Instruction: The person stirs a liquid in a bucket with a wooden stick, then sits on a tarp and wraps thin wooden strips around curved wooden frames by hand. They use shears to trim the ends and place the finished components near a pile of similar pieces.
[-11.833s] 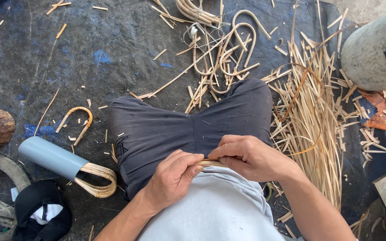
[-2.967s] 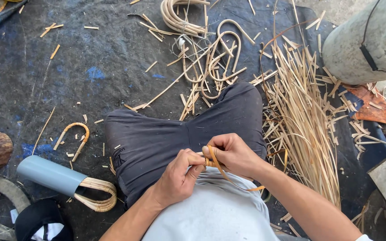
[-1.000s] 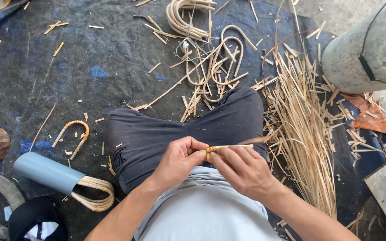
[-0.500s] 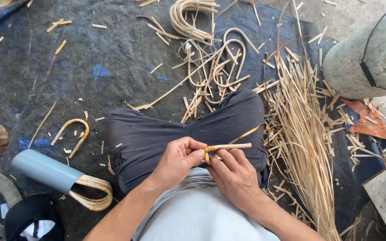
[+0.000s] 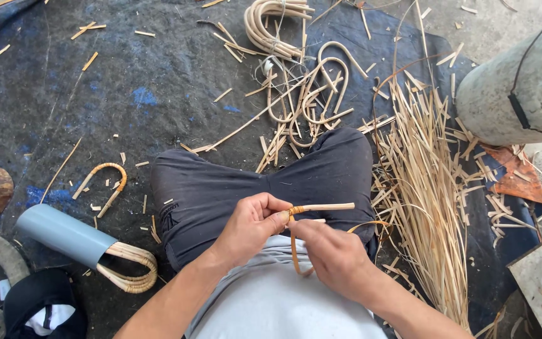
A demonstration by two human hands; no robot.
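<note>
Item: I see the cane stick [image 5: 321, 208] lying crosswise over my lap, free end pointing right, left hand [image 5: 252, 225] pinched on its wrapped end, right hand [image 5: 334, 257] just below, gripping the binding strip [image 5: 293, 251].

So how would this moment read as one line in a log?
left hand: pinches wrapped end of cane stick | right hand: pulls thin binding strip | nearby: loose cane strips, grey pipe

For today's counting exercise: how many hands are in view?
2: the left hand pinches the wrapped cane piece over the lap; the right hand sits just right of it.
</note>
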